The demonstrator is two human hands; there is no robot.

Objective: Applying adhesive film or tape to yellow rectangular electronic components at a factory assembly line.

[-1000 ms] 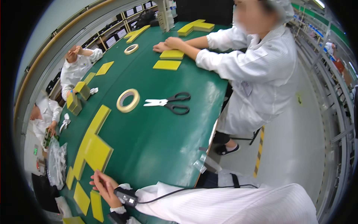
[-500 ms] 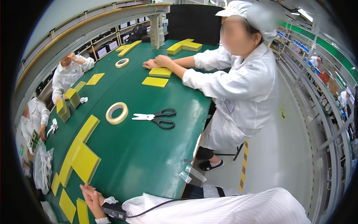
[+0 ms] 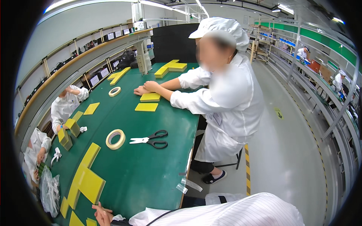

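At the lower left edge of the picture, my right hand [image 3: 107, 209] reaches in from a white striped sleeve [image 3: 226, 211], its fingers stretched out and holding nothing. My left hand [image 3: 101, 219] seems to lie close against it, mostly cut off, so its fingers cannot be made out. Just beyond my fingers a square yellow block [image 3: 91, 184] lies against a long row of yellow blocks [image 3: 78, 180]. More yellow pieces [image 3: 75, 220] show beside my hands. Farther off on the green table [image 3: 151, 169] rest a roll of cream tape [image 3: 110, 139] and black-handled scissors [image 3: 152, 139], blades pointing left.
A person in white [image 3: 230, 98] sits at the right edge, hands together beside yellow blocks [image 3: 146, 107]. Two others sit along the left side, near stacked yellow blocks [image 3: 65, 139] and a clear plastic bag [image 3: 49, 190]. A smaller tape roll [image 3: 114, 91] lies farther back.
My view has tilted upward, so the table and everything on it sits lower in the picture. My hands are now partly cut off by the lower edge. The scissors and tape stay put.
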